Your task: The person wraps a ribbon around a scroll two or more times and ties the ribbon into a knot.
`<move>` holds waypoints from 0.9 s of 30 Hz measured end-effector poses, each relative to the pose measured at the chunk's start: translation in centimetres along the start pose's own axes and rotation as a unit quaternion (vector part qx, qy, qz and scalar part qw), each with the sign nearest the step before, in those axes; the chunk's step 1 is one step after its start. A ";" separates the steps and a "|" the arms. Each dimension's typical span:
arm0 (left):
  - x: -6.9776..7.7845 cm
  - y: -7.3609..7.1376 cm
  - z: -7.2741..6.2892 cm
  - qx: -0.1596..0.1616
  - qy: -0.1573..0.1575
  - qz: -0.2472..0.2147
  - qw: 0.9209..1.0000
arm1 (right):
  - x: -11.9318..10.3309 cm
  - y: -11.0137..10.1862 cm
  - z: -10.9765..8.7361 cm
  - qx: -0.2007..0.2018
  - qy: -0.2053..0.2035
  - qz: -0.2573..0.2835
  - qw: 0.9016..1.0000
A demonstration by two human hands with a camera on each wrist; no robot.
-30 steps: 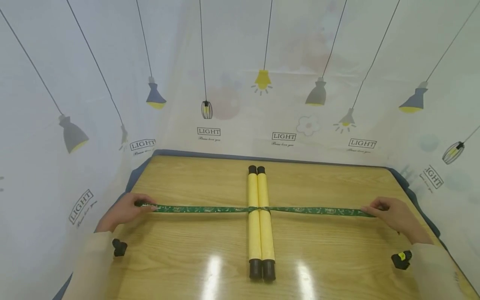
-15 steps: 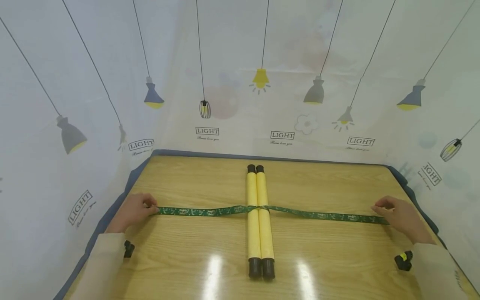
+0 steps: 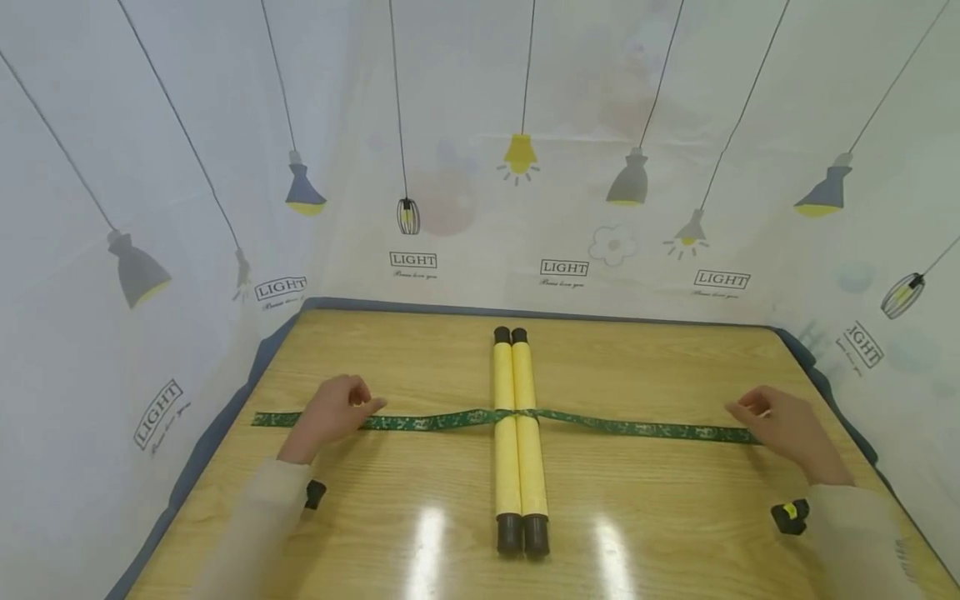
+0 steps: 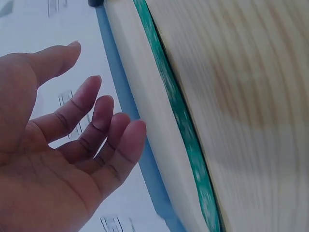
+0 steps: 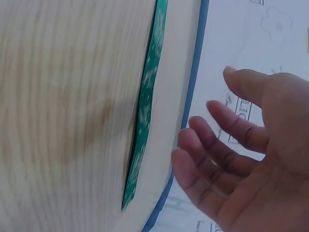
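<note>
Two yellow rods (image 3: pixel 520 442) with black end caps lie side by side on the wooden table. A green patterned ribbon (image 3: pixel 427 422) crosses them and is tied around their middle, its two ends stretched out left and right on the tabletop. Above the left length of ribbon is my left hand (image 3: pixel 332 417), its fingers loosely bent and holding nothing. My right hand (image 3: pixel 787 429) hovers over the ribbon's right end, likewise with nothing in it. Both wrist views show relaxed fingers apart from the ribbon (image 4: pixel 178 111).
The wooden table (image 3: pixel 390 367) has a blue-grey edge (image 3: pixel 450 312) along its back and sides. A white sheet printed with hanging lamps (image 3: pixel 465 108) stands behind and to both sides. Small black devices (image 3: pixel 790 517) sit by the wrists.
My left hand has let go of the ribbon's end and moved right, toward the rods. My right hand has also released its end and shifted slightly inward. The ribbon has gone slack.
</note>
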State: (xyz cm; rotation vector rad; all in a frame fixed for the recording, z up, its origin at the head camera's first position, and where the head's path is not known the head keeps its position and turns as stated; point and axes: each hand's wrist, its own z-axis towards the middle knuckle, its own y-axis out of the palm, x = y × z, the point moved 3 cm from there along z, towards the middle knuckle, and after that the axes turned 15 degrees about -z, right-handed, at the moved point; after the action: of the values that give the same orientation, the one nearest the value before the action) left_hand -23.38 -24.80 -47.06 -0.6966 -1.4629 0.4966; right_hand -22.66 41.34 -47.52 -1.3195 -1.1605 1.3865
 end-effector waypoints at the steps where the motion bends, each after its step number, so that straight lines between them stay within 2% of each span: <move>1: 0.5 0.6 0.1 -0.007 -0.003 -0.008 1.000 | -0.4 0.0 0.1 -0.005 0.001 -0.004 1.000; 4: 1.9 2.5 0.4 -0.025 -0.007 -0.030 0.999 | -1.3 0.4 0.4 -0.027 0.005 -0.017 0.999; 10: 4.3 6.4 0.8 -0.047 -0.020 -0.062 0.997 | -2.6 1.0 0.7 -0.100 0.023 -0.036 0.994; 15: 5.4 8.9 1.0 -0.066 -0.041 -0.058 0.995 | -3.0 1.6 0.4 -0.157 0.062 -0.041 0.985; 19: 5.9 10.0 1.1 -0.061 -0.056 -0.035 0.996 | -3.0 1.9 0.1 -0.174 0.102 -0.046 0.978; 22: 6.2 10.4 1.2 -0.050 -0.052 -0.011 0.997 | -3.2 2.1 0.1 -0.174 0.123 -0.058 0.975; 27: 6.7 10.9 1.4 -0.046 -0.042 0.025 0.998 | -3.7 2.4 0.3 -0.172 0.122 -0.076 0.975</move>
State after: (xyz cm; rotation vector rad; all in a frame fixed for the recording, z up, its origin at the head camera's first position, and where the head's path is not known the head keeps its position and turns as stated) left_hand -23.13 -12.22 -49.81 -0.7944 -1.5573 0.5039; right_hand -22.74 37.25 -49.16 -1.5566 -1.3380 0.9091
